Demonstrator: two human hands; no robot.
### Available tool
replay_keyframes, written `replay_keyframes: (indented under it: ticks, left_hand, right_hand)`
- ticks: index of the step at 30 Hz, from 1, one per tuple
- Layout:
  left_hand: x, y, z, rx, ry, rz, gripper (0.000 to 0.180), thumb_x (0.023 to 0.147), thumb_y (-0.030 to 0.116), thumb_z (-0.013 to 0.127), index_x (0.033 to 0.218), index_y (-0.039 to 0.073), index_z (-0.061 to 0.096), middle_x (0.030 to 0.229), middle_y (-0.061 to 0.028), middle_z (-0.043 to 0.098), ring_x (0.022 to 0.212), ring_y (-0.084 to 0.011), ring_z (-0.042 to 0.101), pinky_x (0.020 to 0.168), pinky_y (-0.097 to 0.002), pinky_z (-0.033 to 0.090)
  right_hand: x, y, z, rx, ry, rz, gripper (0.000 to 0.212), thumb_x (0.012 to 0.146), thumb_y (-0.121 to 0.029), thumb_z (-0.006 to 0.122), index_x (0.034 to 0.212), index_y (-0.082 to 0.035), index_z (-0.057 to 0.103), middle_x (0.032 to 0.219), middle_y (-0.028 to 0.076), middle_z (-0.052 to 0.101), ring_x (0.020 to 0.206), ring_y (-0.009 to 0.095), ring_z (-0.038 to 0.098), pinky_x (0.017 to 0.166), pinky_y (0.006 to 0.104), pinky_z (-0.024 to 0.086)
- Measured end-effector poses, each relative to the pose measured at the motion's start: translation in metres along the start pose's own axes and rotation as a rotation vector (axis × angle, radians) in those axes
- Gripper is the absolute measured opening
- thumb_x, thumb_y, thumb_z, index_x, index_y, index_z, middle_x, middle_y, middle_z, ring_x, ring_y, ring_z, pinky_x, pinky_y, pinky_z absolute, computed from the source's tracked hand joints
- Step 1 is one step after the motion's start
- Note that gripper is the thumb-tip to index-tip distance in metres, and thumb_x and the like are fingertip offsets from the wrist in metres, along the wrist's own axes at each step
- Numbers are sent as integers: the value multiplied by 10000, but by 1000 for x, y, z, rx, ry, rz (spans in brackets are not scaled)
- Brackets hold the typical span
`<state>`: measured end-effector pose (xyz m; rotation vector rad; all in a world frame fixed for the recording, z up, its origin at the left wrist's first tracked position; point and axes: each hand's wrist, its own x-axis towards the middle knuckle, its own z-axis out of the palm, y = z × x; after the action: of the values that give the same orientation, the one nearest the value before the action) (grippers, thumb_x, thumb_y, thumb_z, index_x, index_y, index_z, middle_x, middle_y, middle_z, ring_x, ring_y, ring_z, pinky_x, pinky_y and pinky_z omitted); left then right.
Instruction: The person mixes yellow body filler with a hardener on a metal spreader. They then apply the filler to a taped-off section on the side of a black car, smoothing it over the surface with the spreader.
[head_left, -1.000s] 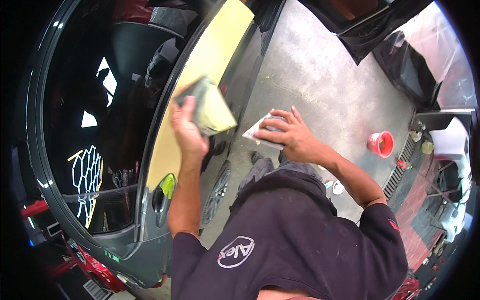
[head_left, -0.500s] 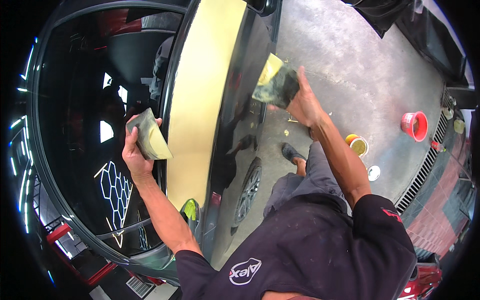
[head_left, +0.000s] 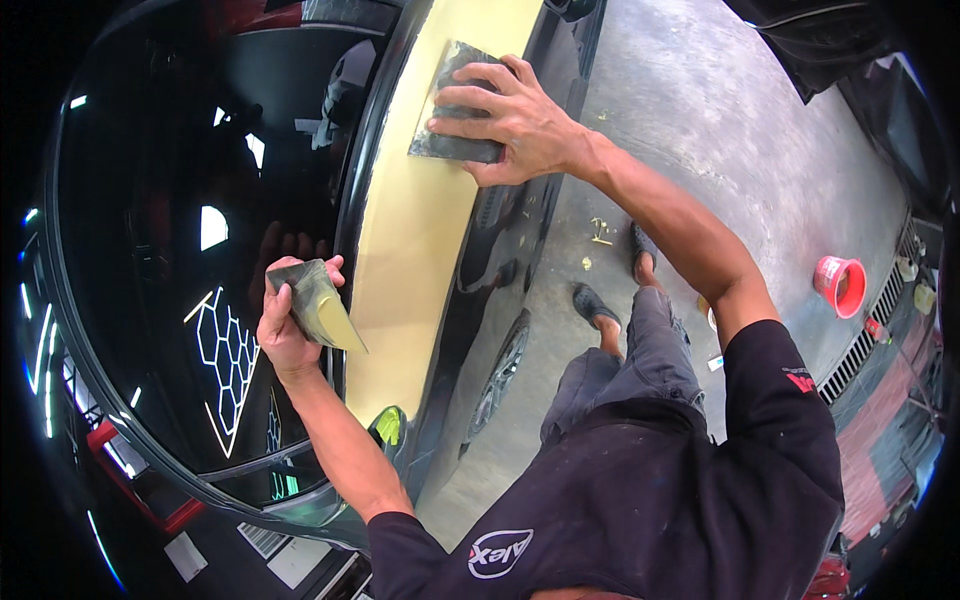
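My right hand (head_left: 525,125) grips a flat dark spreader (head_left: 450,147), its fingers splayed over the top face. That spreader lies on the upper part of a long, pale-yellow coated strip (head_left: 405,250) of the car's body. Lower down on the left, my left hand (head_left: 288,338) holds a second dark spreader (head_left: 297,278) between thumb and fingers. A smear of yellow putty (head_left: 333,318) covers its lower corner. This second spreader is tilted in front of the dark glass (head_left: 150,230), its putty corner overlapping the strip's edge in view.
The car's dark side and a wheel (head_left: 497,380) lie right of the strip, with a mirror-like part (head_left: 388,425) at its lower end. On the concrete floor (head_left: 720,170) stands a red bucket (head_left: 840,285) near a drain grate (head_left: 865,345). Putty scraps (head_left: 600,232) lie by my feet.
My right hand has swung left and up from over the floor, turning its spreader onto the yellow strip. My left hand has shifted slightly, still holding its spreader. My arm now mostly hides the putty can.
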<state>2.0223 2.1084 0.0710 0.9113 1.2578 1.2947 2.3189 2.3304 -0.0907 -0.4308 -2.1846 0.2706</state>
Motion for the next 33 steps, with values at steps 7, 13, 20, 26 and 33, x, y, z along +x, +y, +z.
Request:
replay_keyframes:
  ticks: [7, 13, 20, 26, 33]
  left_hand:
    - [-4, -2, -3, -13, 27, -30, 342, 935, 268, 634, 1183, 32, 648, 964, -242, 727, 935, -368, 729, 1164, -559, 380]
    - [-3, -2, -5, 1, 15, -27, 326, 940, 263, 628, 1184, 48, 648, 955, -231, 729, 921, -359, 732, 1162, -558, 371]
    - [-7, -2, 0, 29, 24, -42, 326, 958, 294, 627, 1186, 62, 606, 766, -156, 654, 891, -326, 632, 1150, -544, 333]
    - [-6, -1, -3, 19, 18, -52, 306, 969, 277, 609, 1186, 62, 612, 743, -155, 674, 877, -325, 645, 1150, -534, 341]
    - [-10, 0, -4, 34, 35, -76, 327, 954, 289, 627, 1188, 62, 615, 765, -164, 682, 872, -328, 653, 1139, -522, 355]
  right_hand:
    - [-18, 9, -8, 17, -249, 61, 587, 732, -356, 795, 1312, -299, 720, 1419, 7, 571, 1369, 273, 451, 1090, 574, 327]
    - [13, 13, -12, 53, -122, 37, 571, 713, -334, 791, 1278, -276, 737, 1380, 13, 580, 1355, 276, 460, 1065, 579, 333]
    - [20, 26, -24, 38, -169, 40, 571, 705, -319, 776, 1272, -277, 735, 1375, 11, 582, 1354, 261, 460, 1058, 572, 339]
    - [12, 49, -22, 61, -210, 34, 585, 686, -317, 784, 1268, -274, 741, 1379, 12, 578, 1359, 254, 456, 1051, 549, 347]
    - [31, 88, -19, 77, -107, -10, 579, 704, -335, 785, 1278, -276, 744, 1373, 16, 594, 1344, 260, 463, 1058, 531, 337]
